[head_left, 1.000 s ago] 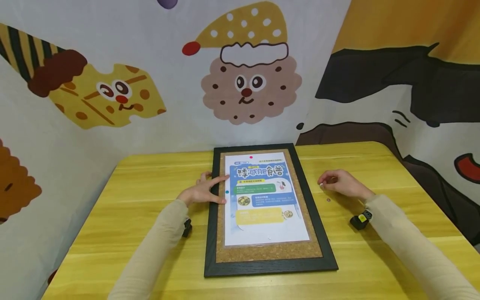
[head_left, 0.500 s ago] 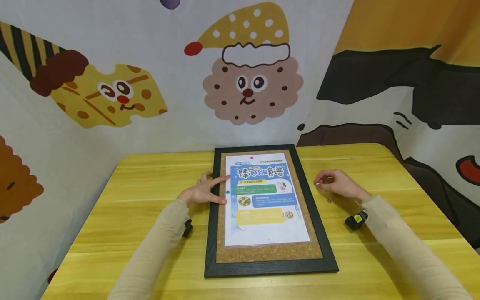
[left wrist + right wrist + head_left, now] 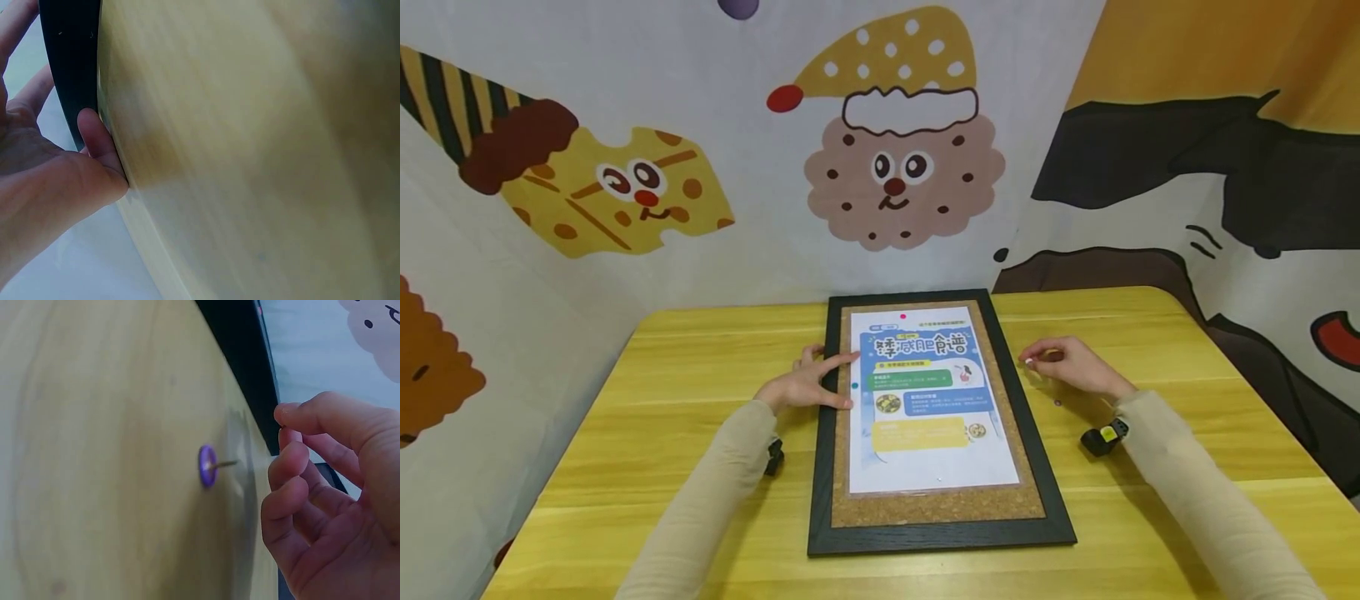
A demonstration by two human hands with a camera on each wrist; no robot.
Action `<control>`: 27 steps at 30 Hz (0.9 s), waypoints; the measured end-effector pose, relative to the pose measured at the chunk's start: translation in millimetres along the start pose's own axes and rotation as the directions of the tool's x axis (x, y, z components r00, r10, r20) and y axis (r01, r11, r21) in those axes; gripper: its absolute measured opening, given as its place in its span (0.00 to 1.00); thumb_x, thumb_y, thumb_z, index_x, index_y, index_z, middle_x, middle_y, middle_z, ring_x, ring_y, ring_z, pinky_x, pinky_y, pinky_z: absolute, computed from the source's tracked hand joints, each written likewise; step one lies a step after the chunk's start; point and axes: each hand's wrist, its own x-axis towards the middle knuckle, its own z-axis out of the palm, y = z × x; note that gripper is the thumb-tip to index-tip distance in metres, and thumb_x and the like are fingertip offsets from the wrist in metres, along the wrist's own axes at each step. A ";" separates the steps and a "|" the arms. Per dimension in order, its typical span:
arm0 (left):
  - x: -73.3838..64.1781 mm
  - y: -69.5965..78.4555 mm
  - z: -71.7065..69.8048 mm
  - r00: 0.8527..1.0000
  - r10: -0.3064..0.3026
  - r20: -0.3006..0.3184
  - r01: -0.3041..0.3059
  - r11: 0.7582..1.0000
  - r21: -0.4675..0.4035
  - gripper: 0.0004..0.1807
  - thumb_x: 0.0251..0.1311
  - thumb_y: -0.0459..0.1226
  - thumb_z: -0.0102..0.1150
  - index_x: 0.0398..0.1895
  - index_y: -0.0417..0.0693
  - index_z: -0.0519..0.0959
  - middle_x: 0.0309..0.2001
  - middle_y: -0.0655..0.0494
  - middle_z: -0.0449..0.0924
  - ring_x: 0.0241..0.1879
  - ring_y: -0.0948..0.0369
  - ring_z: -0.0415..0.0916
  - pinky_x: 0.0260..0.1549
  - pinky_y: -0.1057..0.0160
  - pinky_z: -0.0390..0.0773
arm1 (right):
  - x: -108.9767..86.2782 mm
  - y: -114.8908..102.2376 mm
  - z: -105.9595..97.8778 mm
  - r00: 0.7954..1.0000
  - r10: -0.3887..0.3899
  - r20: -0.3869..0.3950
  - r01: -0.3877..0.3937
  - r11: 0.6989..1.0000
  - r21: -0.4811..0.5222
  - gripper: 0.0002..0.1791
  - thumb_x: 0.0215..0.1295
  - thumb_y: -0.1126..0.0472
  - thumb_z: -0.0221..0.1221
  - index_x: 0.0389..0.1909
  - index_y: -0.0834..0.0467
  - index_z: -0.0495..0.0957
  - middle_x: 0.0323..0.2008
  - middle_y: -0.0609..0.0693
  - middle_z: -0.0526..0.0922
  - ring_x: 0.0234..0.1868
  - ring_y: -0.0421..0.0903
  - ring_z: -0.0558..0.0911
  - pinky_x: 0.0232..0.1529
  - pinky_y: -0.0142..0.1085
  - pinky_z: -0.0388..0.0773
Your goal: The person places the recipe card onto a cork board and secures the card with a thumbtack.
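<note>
A printed poster (image 3: 932, 458) in a clear sleeve lies on a cork board (image 3: 940, 510) with a black frame (image 3: 943, 537). My left hand (image 3: 801, 385) reaches over the frame's left side, its thumb and index finger spread and resting on the poster's left edge. On the poster are a pink thumbtack (image 3: 903, 317) at the top, a teal thumbtack (image 3: 854, 386) between those fingers and a small pale one near the bottom. Right of the frame, my right hand (image 3: 1071, 367) pinches a small white thumbtack (image 3: 1028, 362) between thumb and index finger.
A purple thumbtack (image 3: 207, 465) lies on the wooden table (image 3: 1150, 333) below my right hand, point up. Beside it is a piece of clear plastic (image 3: 240, 487). A wall hanging with cartoon figures (image 3: 902, 183) rises behind the table.
My right hand has moved left toward the frame, carrying the white thumbtack. My left hand holds its place on the poster's edge.
</note>
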 end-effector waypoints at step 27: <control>-1.5 2.7 0.0 1.000 -0.008 -0.004 0.008 1.000 -0.007 0.49 0.52 0.51 0.71 0.76 0.66 0.54 0.73 0.39 0.25 0.69 0.34 0.35 0.58 0.29 0.49 | 14.9 -24.1 13.2 1.000 0.007 0.000 -0.007 0.999 0.040 0.15 0.67 0.54 0.61 0.48 0.60 0.82 0.45 0.54 0.82 0.40 0.51 0.76 0.43 0.43 0.74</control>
